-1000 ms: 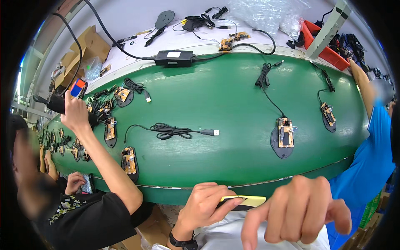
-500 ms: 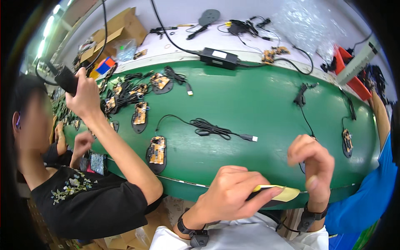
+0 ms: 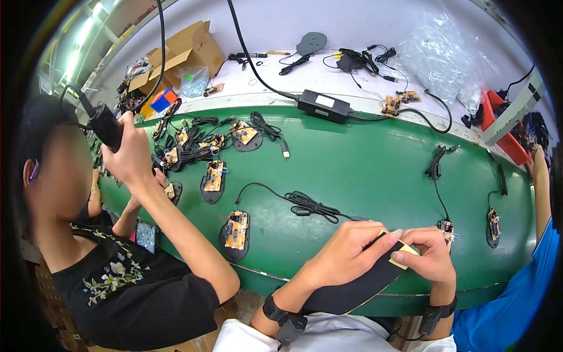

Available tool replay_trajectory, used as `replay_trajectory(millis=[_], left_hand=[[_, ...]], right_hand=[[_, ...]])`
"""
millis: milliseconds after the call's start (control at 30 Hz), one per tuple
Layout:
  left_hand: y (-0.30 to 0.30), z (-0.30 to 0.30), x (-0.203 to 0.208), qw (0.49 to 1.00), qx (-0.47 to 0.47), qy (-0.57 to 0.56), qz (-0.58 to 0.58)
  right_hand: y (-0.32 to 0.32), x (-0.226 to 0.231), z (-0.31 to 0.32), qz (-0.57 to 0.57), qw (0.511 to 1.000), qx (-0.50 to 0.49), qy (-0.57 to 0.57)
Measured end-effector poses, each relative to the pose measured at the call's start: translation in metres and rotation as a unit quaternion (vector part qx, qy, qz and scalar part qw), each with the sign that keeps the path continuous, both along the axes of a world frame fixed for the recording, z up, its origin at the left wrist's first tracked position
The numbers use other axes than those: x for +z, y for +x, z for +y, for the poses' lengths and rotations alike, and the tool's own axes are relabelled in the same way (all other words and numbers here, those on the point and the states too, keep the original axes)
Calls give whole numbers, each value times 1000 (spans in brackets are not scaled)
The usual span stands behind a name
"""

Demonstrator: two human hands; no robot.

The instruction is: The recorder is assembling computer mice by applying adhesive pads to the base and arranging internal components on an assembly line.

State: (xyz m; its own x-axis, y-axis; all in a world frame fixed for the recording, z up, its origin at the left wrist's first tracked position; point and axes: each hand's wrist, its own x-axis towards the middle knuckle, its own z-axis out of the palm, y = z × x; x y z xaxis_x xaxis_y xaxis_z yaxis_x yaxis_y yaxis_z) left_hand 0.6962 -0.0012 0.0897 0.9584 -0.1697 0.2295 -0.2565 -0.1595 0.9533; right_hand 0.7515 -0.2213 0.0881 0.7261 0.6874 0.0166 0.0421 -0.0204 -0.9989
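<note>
Both my hands meet over the near edge of the green belt, gripping a black sheet with a yellow backing (image 3: 346, 291). My left hand (image 3: 352, 249) is closed on its upper edge, thumb on top. My right hand (image 3: 431, 252) pinches the yellow corner between thumb and fingers, its fingertips close to the left thumb. Just beyond my right hand, partly hidden by it, lies a circuit board on a black base (image 3: 446, 229) with a bundled cable. Left of my hands rests an open mouse base with a tan circuit board (image 3: 236, 230), its cable coiled (image 3: 311, 205) alongside.
A co-worker at left holds a black corded tool (image 3: 105, 126) beside several mouse bases (image 3: 213, 179). A blue-sleeved person (image 3: 516, 293) is at right, near another base (image 3: 494, 226). A black power adapter (image 3: 324, 105) and red bin (image 3: 504, 132) line the back.
My right hand has come down and left to pinch the sheet's yellow corner. The sheet now shows its broad black face. The co-worker's other hand has moved toward the parts.
</note>
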Motion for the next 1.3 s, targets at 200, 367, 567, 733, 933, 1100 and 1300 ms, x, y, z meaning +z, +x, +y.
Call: replay_trajectory(millis=[200, 367, 567, 733, 933, 1100, 1300], left_hand=[[0, 7, -3, 999, -10, -45, 12], [12, 11, -5, 997, -36, -28, 68], [-8, 16, 1, 996, 23, -27, 87], [-5, 15, -1, 999, 2, -21, 38], [-5, 17, 1, 999, 23, -17, 21], [-4, 20, 2, 998, 8, -28, 50], [-4, 14, 1, 998, 26, -23, 50]], right_hand=[[-7, 3, 3, -6, 1000, 4, -31], [-4, 7, 3, 6, 997, -14, -73], [-10, 10, 11, -9, 999, 22, -48], [-12, 10, 8, -14, 998, 33, -48], [-12, 6, 10, -26, 998, 38, -33], [-9, 5, 11, -34, 997, 57, -37], [-10, 7, 13, -37, 999, 27, -29]])
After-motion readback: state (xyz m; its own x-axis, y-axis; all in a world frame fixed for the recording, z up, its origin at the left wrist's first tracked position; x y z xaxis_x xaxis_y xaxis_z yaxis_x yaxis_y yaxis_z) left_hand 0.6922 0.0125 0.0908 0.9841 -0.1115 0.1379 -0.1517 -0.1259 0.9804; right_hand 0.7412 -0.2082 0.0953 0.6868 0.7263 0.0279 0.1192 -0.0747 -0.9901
